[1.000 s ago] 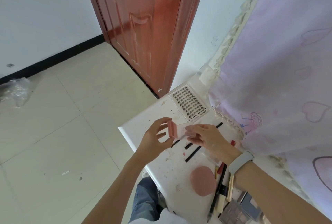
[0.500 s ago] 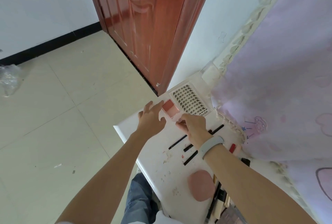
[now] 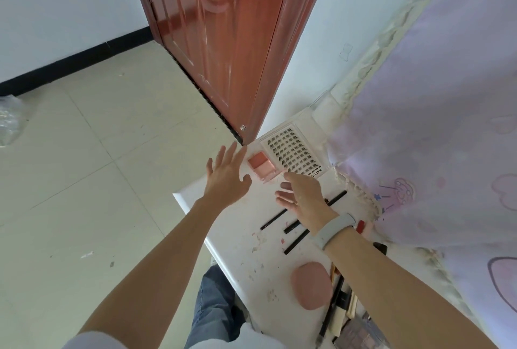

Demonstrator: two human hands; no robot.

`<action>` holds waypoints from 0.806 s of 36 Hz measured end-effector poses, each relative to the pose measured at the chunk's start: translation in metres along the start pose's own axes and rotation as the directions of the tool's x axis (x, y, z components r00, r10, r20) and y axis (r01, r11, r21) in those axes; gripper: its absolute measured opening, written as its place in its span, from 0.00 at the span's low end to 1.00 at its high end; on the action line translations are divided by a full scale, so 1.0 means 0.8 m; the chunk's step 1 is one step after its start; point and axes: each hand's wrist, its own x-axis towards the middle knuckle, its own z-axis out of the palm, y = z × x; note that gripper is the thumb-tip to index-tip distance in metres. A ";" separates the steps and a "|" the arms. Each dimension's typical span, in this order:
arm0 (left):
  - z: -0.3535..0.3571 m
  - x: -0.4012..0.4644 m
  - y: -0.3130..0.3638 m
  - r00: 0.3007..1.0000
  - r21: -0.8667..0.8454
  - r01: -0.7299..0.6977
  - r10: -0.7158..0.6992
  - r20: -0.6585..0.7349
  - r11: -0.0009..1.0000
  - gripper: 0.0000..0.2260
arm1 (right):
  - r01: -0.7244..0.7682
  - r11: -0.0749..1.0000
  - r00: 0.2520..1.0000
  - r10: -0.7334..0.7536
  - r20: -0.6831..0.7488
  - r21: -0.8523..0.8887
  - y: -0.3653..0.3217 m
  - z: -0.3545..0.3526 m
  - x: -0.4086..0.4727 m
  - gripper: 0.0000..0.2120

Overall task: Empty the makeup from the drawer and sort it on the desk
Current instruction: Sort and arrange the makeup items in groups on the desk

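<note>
blush: small clear-cased pink two-tone blush palette [image 3: 262, 166] at the white desk [image 3: 237, 239] far corner, beside the lash tray [image 3: 293, 154]
hands: left hand [image 3: 227, 178] and right hand [image 3: 303, 199] spread, empty
risk: a careless brush could knock it over the edge

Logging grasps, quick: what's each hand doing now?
Left hand: open, holding nothing.
Right hand: open, holding nothing.

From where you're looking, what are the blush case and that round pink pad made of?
Blush compact: seemingly clear glossy plastic; its see-through rim shows around two matte pink powder pans.
Round pink puff: probably soft sponge or fabric; matte, no shine, rounded edges.
</note>
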 end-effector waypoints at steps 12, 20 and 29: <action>0.065 -0.118 -0.019 0.996 0.173 -0.003 0.019 -0.090 0.985 0.26 | 0.541 -0.531 0.407 -0.514 0.755 -0.653 0.110 -0.058 0.024 0.19; 0.057 -0.123 -0.027 0.997 0.086 -0.011 0.017 -0.073 0.996 0.24 | 0.448 -0.818 0.254 -0.271 0.929 -0.361 0.089 -0.045 0.030 0.09; 0.044 -0.126 -0.016 0.980 -0.231 0.072 -0.111 -0.163 0.970 0.13 | 0.621 -0.679 -0.015 -0.510 0.860 -0.392 0.083 -0.063 0.012 0.12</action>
